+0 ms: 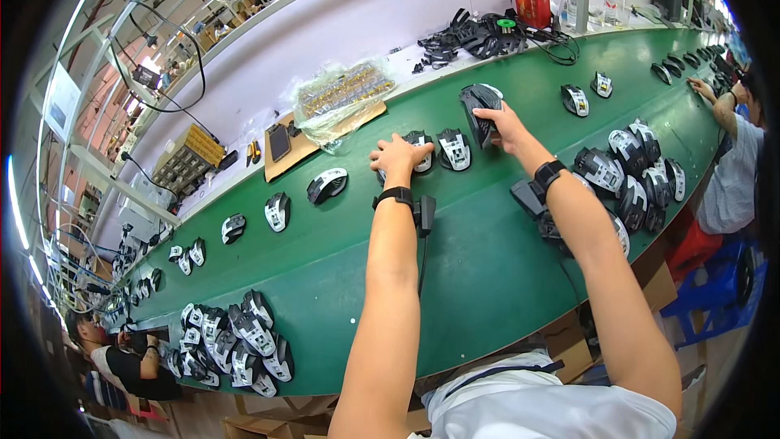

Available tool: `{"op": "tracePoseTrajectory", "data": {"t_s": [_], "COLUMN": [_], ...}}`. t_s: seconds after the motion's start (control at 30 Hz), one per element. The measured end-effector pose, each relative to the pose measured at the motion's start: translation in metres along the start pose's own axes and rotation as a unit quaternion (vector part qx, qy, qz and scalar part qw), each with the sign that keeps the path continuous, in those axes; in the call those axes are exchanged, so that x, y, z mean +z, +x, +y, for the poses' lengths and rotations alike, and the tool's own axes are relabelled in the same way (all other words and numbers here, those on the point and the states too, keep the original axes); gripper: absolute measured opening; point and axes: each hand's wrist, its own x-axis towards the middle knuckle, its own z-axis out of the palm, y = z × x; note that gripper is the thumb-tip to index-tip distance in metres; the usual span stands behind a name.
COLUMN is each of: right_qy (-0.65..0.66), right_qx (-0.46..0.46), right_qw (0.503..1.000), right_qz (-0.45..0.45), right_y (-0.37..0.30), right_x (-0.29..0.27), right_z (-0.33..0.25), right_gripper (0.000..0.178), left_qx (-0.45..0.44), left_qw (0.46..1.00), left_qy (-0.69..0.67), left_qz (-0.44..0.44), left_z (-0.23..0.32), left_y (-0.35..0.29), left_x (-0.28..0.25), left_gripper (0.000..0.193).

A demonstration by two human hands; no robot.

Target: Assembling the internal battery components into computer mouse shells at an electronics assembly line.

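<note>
Wearer's two hands (396,154) (507,125), dozens of mouse shells (454,151)

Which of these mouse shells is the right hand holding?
The dark shell, just right of the white-patterned one; the right hand grips it, while that neighbour lies on the green surface.

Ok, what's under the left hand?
Part of a black-and-white mouse shell shows beside the thumb of the left hand; a sliver of something peeks out opposite, too covered to identify. Whatever lies beneath the palm is hidden.

Mouse (424,164) partly behind left hand (398,156), shirt (536,408) cropped
</note>
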Motion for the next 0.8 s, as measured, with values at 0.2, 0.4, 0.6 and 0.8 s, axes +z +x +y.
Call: {"op": "tracePoseTrajectory", "data": {"t_s": [0.2, 0.4, 0.6, 0.8], "right_qy": [0.187, 0.242, 0.287, 0.286], "right_qx": [-0.005, 0.016, -0.019, -0.042], "right_qw": [0.982, 0.97, 0.957, 0.957], "right_qz": [0.027, -0.029, -0.027, -0.006], "right_y": [0.009, 0.021, 0.008, 0.022], "right_x": [0.024, 0.022, 0.054, 0.059], "right_z": [0.024, 0.034, 0.041, 0.038], "right_gripper": [0.054, 0.038, 0.041, 0.051], "left_qx": [0.08, 0.262, 0.3, 0.251], "left_qw": [0.994, 0.927, 0.806, 0.817], "left_qy": [-0.071, -0.267, -0.509, -0.512], "left_qz": [-0.037, 0.031, -0.044, -0.083], "left_z": [-0.023, -0.045, -0.026, -0.021], "left_y": [0.007, 0.02, 0.014, 0.049], "left_x": [-0.01, 0.004, 0.025, 0.034], "left_gripper": [0.09, 0.086, 0.042, 0.043]}}
